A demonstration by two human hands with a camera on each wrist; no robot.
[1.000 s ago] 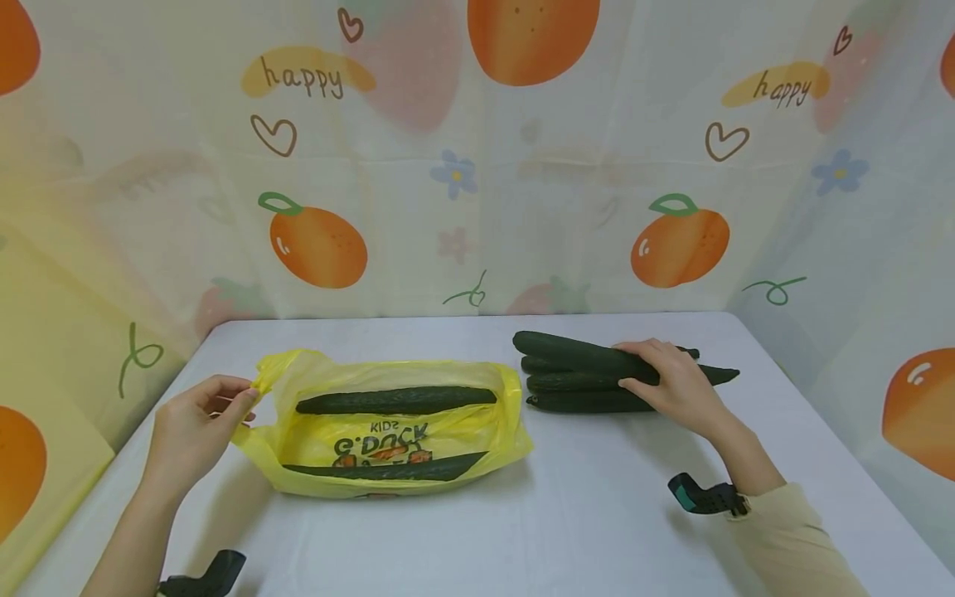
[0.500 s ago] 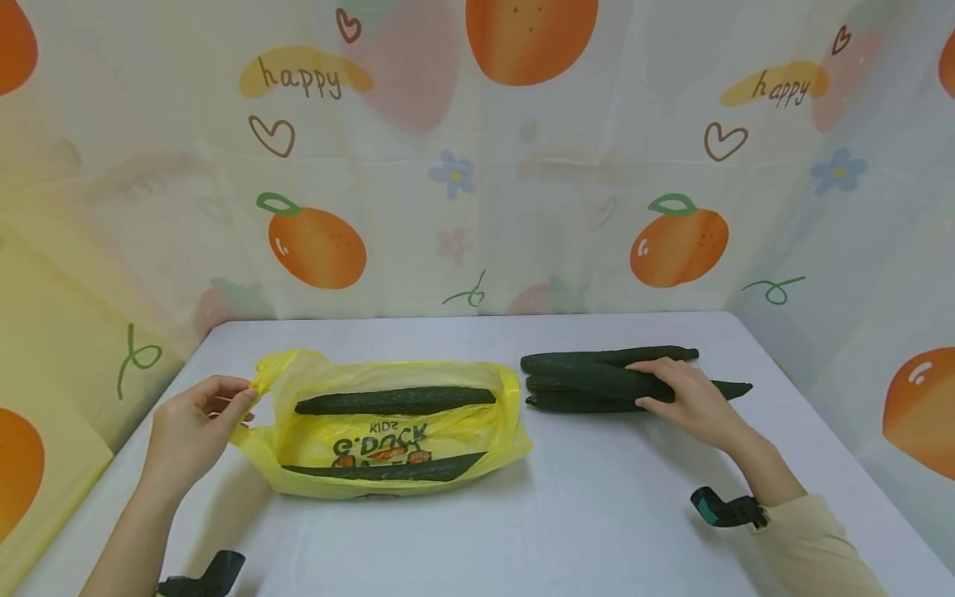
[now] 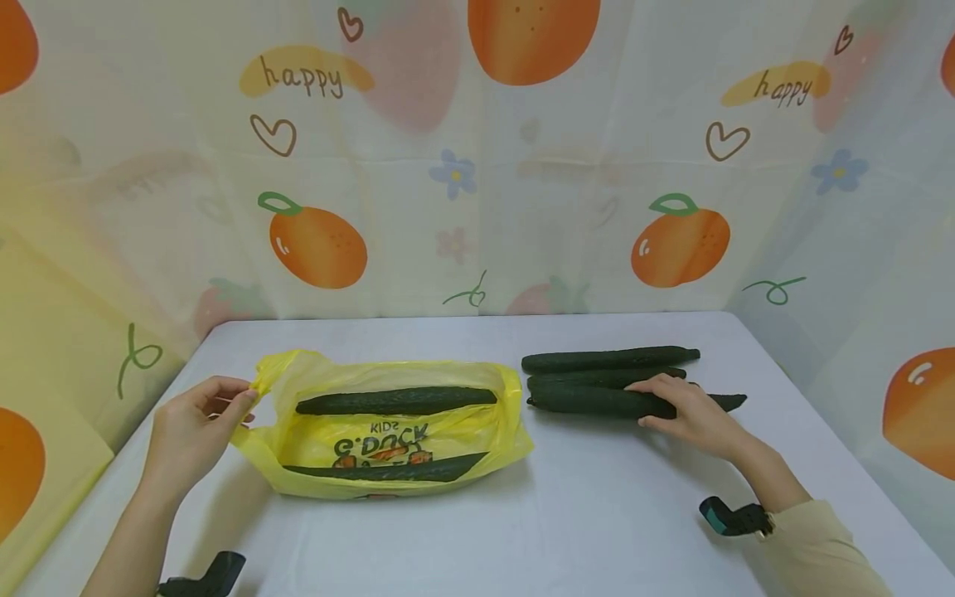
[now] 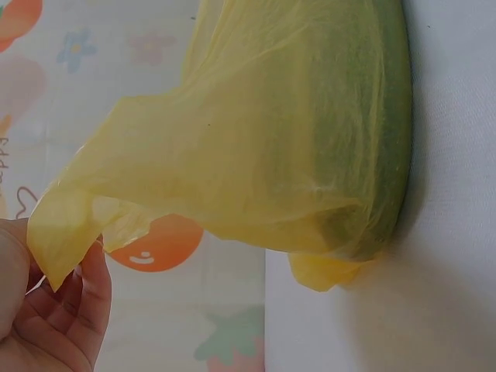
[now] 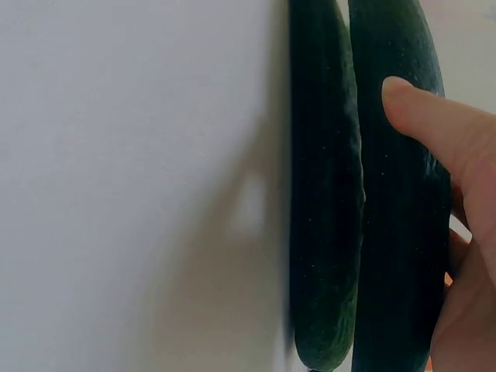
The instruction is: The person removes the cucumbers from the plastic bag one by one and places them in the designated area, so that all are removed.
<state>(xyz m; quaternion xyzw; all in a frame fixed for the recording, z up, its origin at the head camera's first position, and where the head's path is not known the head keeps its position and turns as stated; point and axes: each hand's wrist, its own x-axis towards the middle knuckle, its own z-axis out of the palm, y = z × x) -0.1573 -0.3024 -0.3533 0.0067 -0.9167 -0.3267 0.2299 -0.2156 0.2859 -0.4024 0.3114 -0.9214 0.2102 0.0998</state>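
My left hand (image 3: 196, 431) pinches the left edge of a yellow plastic bag (image 3: 321, 489), whose opening faces me. Two dark green cucumbers lie in it, a rear cucumber (image 3: 395, 401) and a front cucumber (image 3: 395, 471). The left wrist view shows the lifted bag edge (image 4: 70, 225) between thumb and fingers. On the right, my right hand (image 3: 690, 419) grips a cucumber (image 5: 399, 201), thumb on its near side. Another cucumber (image 5: 325, 201) lies right against it, nearer the table. Behind them rest a middle cucumber (image 3: 597, 378) and a back cucumber (image 3: 610, 359).
A white cloth covers the table (image 3: 448, 547). A printed curtain (image 3: 477, 207) hangs behind and along both sides. Dark wrist cameras sit on both wrists, the right one (image 3: 734, 518) low over the table.
My right hand has brought the gripped cucumber toward me and down, from the rear of the pile to its front, uncovering the back cucumber. The left hand and bag stay still.
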